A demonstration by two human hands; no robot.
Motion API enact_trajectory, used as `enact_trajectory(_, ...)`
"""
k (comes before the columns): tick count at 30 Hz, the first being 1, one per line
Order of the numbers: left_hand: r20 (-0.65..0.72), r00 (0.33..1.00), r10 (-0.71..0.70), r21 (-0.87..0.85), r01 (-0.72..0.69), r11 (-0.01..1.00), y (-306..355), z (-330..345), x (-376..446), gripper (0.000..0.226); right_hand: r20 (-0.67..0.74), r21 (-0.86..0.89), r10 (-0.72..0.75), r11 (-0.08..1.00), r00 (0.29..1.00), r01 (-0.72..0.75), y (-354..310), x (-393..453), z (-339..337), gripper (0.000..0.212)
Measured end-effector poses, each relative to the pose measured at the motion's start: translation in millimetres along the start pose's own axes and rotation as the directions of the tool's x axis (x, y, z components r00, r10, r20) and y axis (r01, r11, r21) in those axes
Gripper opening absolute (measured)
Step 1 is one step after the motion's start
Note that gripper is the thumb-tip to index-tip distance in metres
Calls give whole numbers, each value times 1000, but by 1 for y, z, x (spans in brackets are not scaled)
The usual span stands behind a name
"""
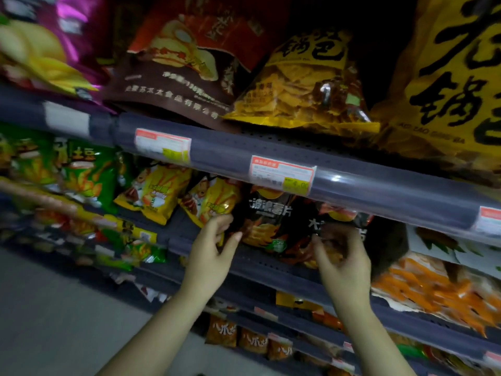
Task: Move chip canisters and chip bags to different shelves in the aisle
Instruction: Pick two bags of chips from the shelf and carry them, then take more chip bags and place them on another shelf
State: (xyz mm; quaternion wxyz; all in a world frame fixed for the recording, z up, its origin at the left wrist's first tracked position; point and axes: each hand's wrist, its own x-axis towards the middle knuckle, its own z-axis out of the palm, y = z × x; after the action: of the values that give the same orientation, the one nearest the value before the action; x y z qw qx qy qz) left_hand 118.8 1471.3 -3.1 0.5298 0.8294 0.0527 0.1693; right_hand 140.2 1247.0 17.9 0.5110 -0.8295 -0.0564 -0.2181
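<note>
A black chip bag [267, 223] with white writing stands on the middle shelf [260, 264], under the grey shelf rail. My left hand [211, 253] grips its left edge between thumb and fingers. A second black chip bag [339, 221] leans just to the right of it. My right hand [344, 261] has its fingers curled on that bag's lower front. Yellow chip bags [154, 194] stand to the left of my left hand. No chip canister shows.
The shelf above carries large brown [187, 74] and yellow bags [306, 85] behind a rail with price tags [282, 173]. White-and-orange bags [439, 280] lie at the right. Green bags [84, 172] fill the left. Lower shelves hold small orange bags [222, 332]. Grey floor lies lower left.
</note>
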Motion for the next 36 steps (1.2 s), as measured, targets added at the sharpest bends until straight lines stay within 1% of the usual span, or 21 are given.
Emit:
enact_trajectory(3, -51, 999, -9, 54, 12, 998, -7, -31, -19, 30, 202, 86, -49, 996, 978, 32, -23, -2, 31, 23)
enact_trajectory(6, -129, 989, -68, 97, 80, 992, -14, -69, -40, 28, 410, 158, -78, 987, 909, 13, -44, -10, 64, 25)
enact_trajectory(9, -206, 967, -148, 68, 165, 984, -27, -110, -59, 26, 537, 204, -117, 979, 836, 7, -67, -22, 98, 25)
enact_trajectory(11, -256, 952, -170, 60, 192, 980, -37, -138, -69, 27, 592, 222, -147, 975, 793, 14, -86, -31, 122, 23)
enact_trajectory(15, -347, 917, -194, 50, 225, 973, -62, -198, -87, 22, 644, 271, -230, 961, 729, 64, -137, -52, 174, 26)
enact_trajectory(19, -407, 887, -217, 61, 263, 963, -96, -267, -106, 27, 652, 351, -334, 929, 680, 120, -201, -75, 236, 21)
enact_trajectory(22, -442, 869, -224, 72, 283, 956, -122, -327, -118, 30, 642, 443, -386, 892, 663, 91, -252, -98, 287, 21)
enact_trajectory(27, -531, 812, -243, 71, 328, 942, -159, -426, -143, 30, 642, 571, -476, 820, 601, 40, -332, -141, 368, 25)
enact_trajectory(30, -570, 782, -252, 81, 359, 930, -176, -476, -153, 30, 655, 606, -495, 795, 570, -6, -368, -158, 410, 24)
enact_trajectory(36, -621, 748, -232, 117, 381, 917, -203, -559, -137, 31, 637, 660, -559, 751, 531, -1, -423, -160, 484, 28)
